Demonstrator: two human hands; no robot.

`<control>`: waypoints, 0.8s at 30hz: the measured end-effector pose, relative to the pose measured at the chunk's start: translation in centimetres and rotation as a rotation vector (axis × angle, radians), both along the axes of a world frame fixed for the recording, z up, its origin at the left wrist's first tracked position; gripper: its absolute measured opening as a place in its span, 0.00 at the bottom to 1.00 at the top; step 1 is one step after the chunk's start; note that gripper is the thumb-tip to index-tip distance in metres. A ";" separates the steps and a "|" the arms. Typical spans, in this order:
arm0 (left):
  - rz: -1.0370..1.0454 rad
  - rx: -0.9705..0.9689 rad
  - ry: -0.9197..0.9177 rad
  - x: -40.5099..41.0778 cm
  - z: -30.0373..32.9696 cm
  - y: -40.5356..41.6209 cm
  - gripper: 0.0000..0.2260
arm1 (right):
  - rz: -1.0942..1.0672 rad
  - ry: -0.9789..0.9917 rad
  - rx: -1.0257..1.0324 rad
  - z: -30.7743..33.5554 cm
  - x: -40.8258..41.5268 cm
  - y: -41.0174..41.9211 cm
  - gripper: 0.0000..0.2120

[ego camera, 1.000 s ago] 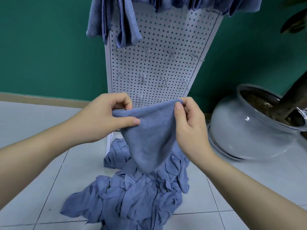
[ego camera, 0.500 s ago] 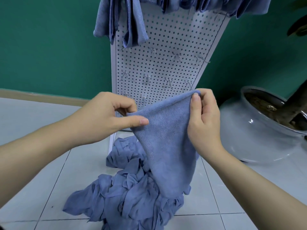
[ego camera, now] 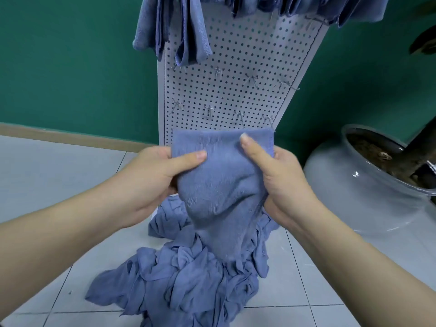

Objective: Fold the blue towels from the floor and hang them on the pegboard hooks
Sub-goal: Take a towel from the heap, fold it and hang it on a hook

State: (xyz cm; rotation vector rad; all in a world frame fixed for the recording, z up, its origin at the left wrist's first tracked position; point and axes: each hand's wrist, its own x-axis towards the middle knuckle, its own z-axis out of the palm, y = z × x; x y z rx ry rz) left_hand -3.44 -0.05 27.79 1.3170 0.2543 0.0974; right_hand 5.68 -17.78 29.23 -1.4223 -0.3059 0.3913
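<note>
While some towels are already hung on the pegboard, one towel is gripped by the left hand and right hand; a big pile is left on the floor.

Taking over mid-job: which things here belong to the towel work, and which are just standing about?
Job:
held towel, gripped by left hand and right hand
towel pile on floor
pegboard, bare hooks
hung towels

Standing about:
grey plant pot
green wall
</note>
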 end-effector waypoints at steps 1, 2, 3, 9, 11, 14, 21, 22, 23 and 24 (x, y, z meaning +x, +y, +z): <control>0.035 0.049 0.026 0.1 -0.2 0.2 0.19 | 0.036 0.048 -0.035 -0.2 0.2 -0.1 0.22; 0.078 0.101 0.026 0.3 -0.4 0.5 0.17 | 0.067 0.080 -0.071 -0.5 0.6 -0.3 0.21; 0.111 0.147 0.017 0.5 -0.5 0.7 0.15 | 0.093 0.096 -0.100 -0.9 1.0 -0.5 0.21; 0.194 0.319 -0.019 0.9 -1.0 1.3 0.06 | 0.139 0.052 -0.167 -2.0 1.7 -0.7 0.19; 0.228 0.385 -0.042 0.9 -1.3 1.0 0.05 | 0.099 0.018 -0.192 -2.4 1.1 -0.2 0.18; 0.323 0.427 -0.048 1.2 -2.1 0.8 0.07 | 0.014 -0.047 -0.245 -3.4 0.2 0.6 0.21; 0.473 0.472 -0.051 1.6 -3.2 -0.2 0.05 | 0.028 -0.086 -0.276 -4.9 -1.9 2.4 0.35; 0.475 0.466 -0.052 1.5 -3.4 -0.5 0.05 | 0.025 -0.089 -0.274 -5.1 -2.1 2.5 0.35; 0.470 0.461 -0.056 1.3 -3.5 -1.0 0.05 | 0.020 -0.090 -0.264 -5.3 -2.3 2.6 0.34; 0.457 0.461 -0.061 1.1 -3.6 -1.4 0.04 | 0.014 -0.093 -0.255 -5.5 -2.5 2.7 0.35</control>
